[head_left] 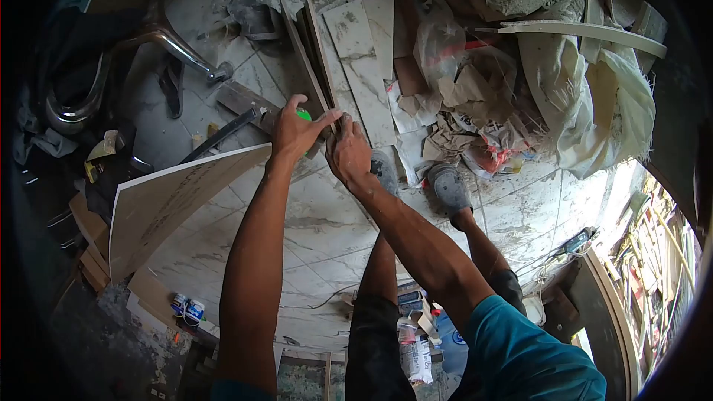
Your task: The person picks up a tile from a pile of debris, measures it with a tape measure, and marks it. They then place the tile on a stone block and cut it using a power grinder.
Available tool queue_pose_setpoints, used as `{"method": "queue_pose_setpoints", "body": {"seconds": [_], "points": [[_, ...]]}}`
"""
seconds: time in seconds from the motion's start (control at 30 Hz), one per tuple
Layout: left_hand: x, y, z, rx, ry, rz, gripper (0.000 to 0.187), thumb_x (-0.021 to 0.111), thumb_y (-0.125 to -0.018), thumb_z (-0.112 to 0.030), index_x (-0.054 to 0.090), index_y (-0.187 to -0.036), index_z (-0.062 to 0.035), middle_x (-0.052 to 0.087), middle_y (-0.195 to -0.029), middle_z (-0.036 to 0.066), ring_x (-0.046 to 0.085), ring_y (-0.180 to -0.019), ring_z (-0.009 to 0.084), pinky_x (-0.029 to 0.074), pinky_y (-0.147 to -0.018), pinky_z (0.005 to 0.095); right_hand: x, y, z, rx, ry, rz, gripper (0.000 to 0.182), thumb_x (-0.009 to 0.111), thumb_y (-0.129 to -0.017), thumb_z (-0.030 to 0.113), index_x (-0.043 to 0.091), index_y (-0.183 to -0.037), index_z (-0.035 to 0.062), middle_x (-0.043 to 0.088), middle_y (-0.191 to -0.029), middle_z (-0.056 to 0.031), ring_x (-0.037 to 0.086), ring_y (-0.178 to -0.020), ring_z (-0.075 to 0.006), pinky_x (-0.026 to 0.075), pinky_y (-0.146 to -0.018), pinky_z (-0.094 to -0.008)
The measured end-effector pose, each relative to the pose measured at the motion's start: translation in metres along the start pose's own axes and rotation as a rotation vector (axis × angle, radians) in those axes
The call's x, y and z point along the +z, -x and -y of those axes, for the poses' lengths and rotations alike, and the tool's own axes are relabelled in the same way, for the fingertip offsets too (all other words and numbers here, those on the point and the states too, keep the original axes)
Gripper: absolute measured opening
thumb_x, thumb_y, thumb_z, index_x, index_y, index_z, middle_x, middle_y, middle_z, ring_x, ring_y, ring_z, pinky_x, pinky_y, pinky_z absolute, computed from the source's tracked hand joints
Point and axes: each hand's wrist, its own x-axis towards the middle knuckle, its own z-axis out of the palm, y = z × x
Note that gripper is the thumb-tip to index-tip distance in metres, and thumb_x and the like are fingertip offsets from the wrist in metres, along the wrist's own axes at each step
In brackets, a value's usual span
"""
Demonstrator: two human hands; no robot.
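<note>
My left hand point(294, 132) is closed around a bright green object point(304, 114), mostly hidden by the hand. Its thumb reaches right, toward my other hand. My right hand point(349, 150) has its fingers bent over the near end of a long narrow strip point(321, 56), one of several lying side by side. The exact grip is partly hidden under the fingers. Just right of the strips are marble-patterned tile pieces point(360, 59). A flat grey bar point(241, 104) extends left from beneath my left hand.
A large pale panel point(178, 197) stands at left, near a curved chrome frame point(174, 44). Crumpled paper point(475, 96) and a white sack point(568, 104) lie at right. My shoes point(448, 186) are close to the tiles. A power tool point(575, 241) rests on the right floor.
</note>
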Motion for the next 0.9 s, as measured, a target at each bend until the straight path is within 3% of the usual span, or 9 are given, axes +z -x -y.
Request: {"method": "queue_pose_setpoints", "body": {"seconds": [0.17, 0.27, 0.33, 0.57, 0.63, 0.7, 0.73, 0.8, 0.9], "points": [[0.033, -0.045, -0.012, -0.155, -0.244, -0.028, 0.106, 0.082, -0.053, -0.066, 0.052, -0.130, 0.0016, 0.058, -0.124, 0.027, 0.057, -0.116, 0.0381, 0.045, -0.099, 0.0415, 0.009, 0.003, -0.006, 0.031, -0.051, 0.049, 0.048, 0.054, -0.090, 0.022, 0.040, -0.130, -0.0008, 0.055, -0.109, -0.0246, 0.058, -0.098, -0.0430, 0.050, -0.082, -0.0496], [0.036, -0.050, -0.013, -0.186, -0.262, -0.102, 0.094, 0.082, -0.056, -0.058, 0.057, -0.122, 0.0034, 0.061, -0.118, 0.027, 0.061, -0.110, 0.0366, 0.048, -0.095, 0.0414, 0.014, 0.006, -0.010, 0.014, -0.069, 0.012, 0.050, 0.056, -0.089, 0.022, 0.040, -0.130, -0.0012, 0.055, -0.109, -0.0242, 0.058, -0.098, -0.0430, 0.050, -0.083, -0.0483], [0.027, -0.050, -0.021, -0.321, -0.211, 0.070, 0.067, 0.081, -0.059, -0.042, 0.066, -0.105, 0.0052, 0.067, -0.105, 0.026, 0.067, -0.098, 0.0340, 0.053, -0.086, 0.0392, 0.014, 0.008, -0.014, 0.005, -0.091, 0.027, 0.051, 0.056, -0.087, 0.022, 0.040, -0.130, -0.0003, 0.056, -0.110, -0.0242, 0.058, -0.100, -0.0428, 0.050, -0.083, -0.0488], [0.037, -0.054, 0.005, -0.320, -0.044, 0.083, 0.060, 0.075, -0.062, -0.037, 0.065, -0.104, 0.0044, 0.066, -0.107, 0.027, 0.065, -0.099, 0.0391, 0.054, -0.084, 0.0433, -0.022, -0.020, -0.051, -0.110, -0.489, 0.299, 0.050, 0.062, -0.087, 0.033, 0.052, -0.124, -0.0002, 0.061, -0.110, -0.0229, 0.061, -0.100, -0.0374, 0.048, -0.088, -0.0428], [0.041, -0.054, 0.009, -0.258, -0.053, -0.051, 0.047, 0.079, -0.060, -0.031, 0.069, -0.085, 0.0073, 0.069, -0.089, 0.026, 0.070, -0.084, 0.0332, 0.054, -0.076, 0.0378, -0.026, -0.047, -0.076, 0.096, -0.689, 0.240, 0.051, 0.062, -0.088, 0.037, 0.054, -0.121, -0.0013, 0.061, -0.115, -0.0228, 0.061, -0.103, -0.0337, 0.047, -0.091, -0.0410], [0.041, -0.052, 0.011, -0.257, -0.046, -0.038, 0.055, 0.080, -0.060, -0.030, 0.067, -0.093, 0.0116, 0.069, -0.092, 0.027, 0.069, -0.087, 0.0347, 0.054, -0.078, 0.0370, -0.030, -0.075, -0.094, 0.184, -0.230, -0.165, 0.055, 0.064, -0.085, 0.037, 0.052, -0.121, -0.0032, 0.061, -0.111, -0.0227, 0.059, -0.104, -0.0351, 0.046, -0.091, -0.0430], [0.044, -0.052, 0.015, -0.214, -0.028, -0.057, 0.062, 0.081, -0.060, -0.031, 0.064, -0.099, 0.0143, 0.068, -0.095, 0.029, 0.069, -0.090, 0.0357, 0.053, -0.081, 0.0361, -0.028, -0.087, -0.111, 0.185, -0.228, -0.159, 0.055, 0.064, -0.085, 0.037, 0.052, -0.121, -0.0032, 0.061, -0.111, -0.0227, 0.059, -0.104, -0.0351, 0.046, -0.091, -0.0430], [0.044, -0.051, 0.014, -0.165, -0.015, -0.083, 0.070, 0.081, -0.060, -0.032, 0.061, -0.106, 0.0170, 0.067, -0.098, 0.030, 0.068, -0.093, 0.0367, 0.053, -0.083, 0.0352, -0.009, -0.107, -0.145, 0.040, 0.274, -0.193, 0.060, 0.067, -0.081, 0.038, 0.050, -0.119, -0.0055, 0.059, -0.108, -0.0227, 0.057, -0.104, -0.0379, 0.045, -0.090, -0.0458], [0.034, -0.047, 0.005, -0.171, 0.011, -0.019, 0.082, 0.083, -0.060, -0.033, 0.054, -0.116, 0.0202, 0.065, -0.103, 0.032, 0.066, -0.101, 0.0361, 0.050, -0.090, 0.0335, 0.017, -0.111, -0.142, -0.073, 0.383, -0.289, 0.061, 0.068, -0.078, 0.038, 0.049, -0.116, -0.0058, 0.058, -0.105, -0.0216, 0.054, -0.104, -0.0398, 0.043, -0.089, -0.0486]]}}
